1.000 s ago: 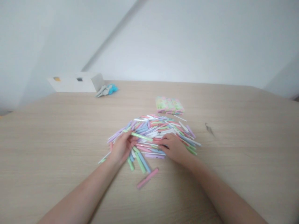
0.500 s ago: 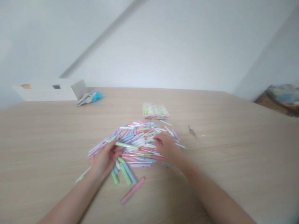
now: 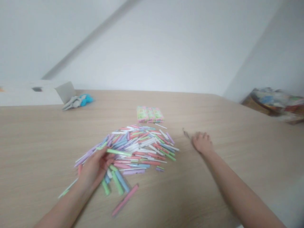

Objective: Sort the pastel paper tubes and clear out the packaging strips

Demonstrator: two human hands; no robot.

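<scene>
A heap of pastel pens (image 3: pixel 140 145) in pink, green, blue, purple and white lies in the middle of a light wooden table (image 3: pixel 47 133). My left hand (image 3: pixel 93 169) rests at the heap's near left edge, its fingers closed on a light green pen (image 3: pixel 118 152) that points right. My right hand (image 3: pixel 201 142) lies on the table to the right of the heap, beside a small dark scrap (image 3: pixel 186 133); its fingers are curled and blurred. A pink pen (image 3: pixel 125 200) lies apart, nearest to me.
A small stack of green and pink boxes (image 3: pixel 149 114) stands just behind the heap. Far left are a white box (image 3: pixel 30 93) and a grey and blue cloth (image 3: pixel 77 100). A cluttered wooden tray (image 3: pixel 275 103) sits beyond the table's right edge.
My right hand has left the pen heap and moved right to the table beside the dark scrap. The view has swung right. My left hand keeps hold of the green pen.
</scene>
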